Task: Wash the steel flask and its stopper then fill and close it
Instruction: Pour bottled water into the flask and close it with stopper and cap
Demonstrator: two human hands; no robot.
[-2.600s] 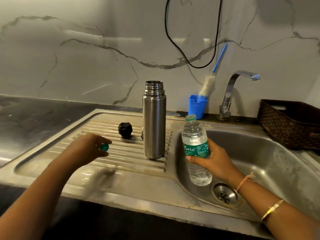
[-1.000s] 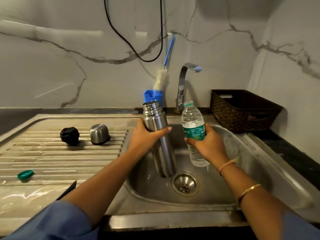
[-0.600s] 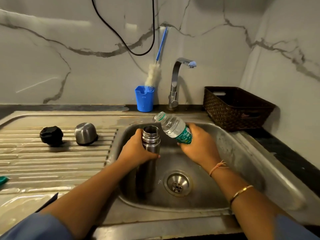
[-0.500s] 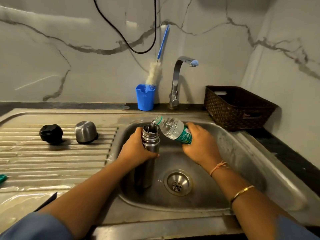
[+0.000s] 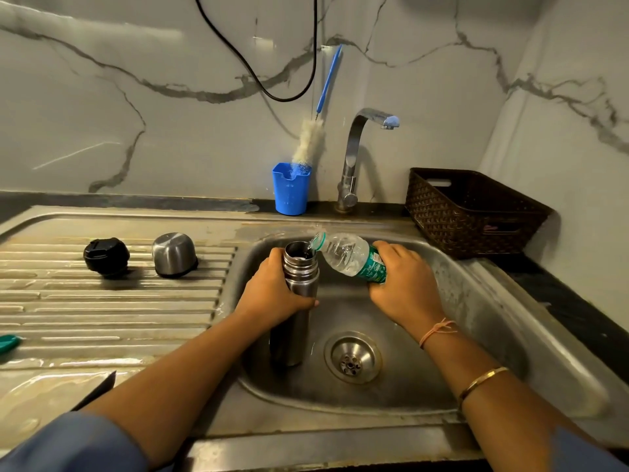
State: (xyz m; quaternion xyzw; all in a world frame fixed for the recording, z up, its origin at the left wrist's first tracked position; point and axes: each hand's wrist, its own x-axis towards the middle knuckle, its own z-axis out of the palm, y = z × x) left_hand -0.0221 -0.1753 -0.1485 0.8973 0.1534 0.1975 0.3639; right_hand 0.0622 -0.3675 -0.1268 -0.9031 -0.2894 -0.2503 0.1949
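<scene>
The steel flask (image 5: 301, 270) stands upright in the sink basin (image 5: 476, 301) with its mouth uncovered. My left hand (image 5: 272, 294) grips its upper body. My right hand (image 5: 405, 287) holds a clear plastic water bottle (image 5: 347, 255) with a green label, tipped so its neck sits over the flask's mouth, and water runs in. On the ribbed drainboard (image 5: 102, 301) to the left lie the black stopper (image 5: 106, 257) and the steel cup lid (image 5: 174, 255), side by side.
A blue cup (image 5: 291, 189) with a bottle brush (image 5: 311, 137) stands behind the sink beside the tap (image 5: 360, 148). A dark woven basket (image 5: 473, 209) sits at the right. A green bottle cap (image 5: 8, 342) lies at the drainboard's left edge. The drain (image 5: 352, 357) is beside the flask.
My left hand took the flask from the drainboard into the sink basin. My right hand tipped the bottle from upright to nearly flat, and water now pours into the flask.
</scene>
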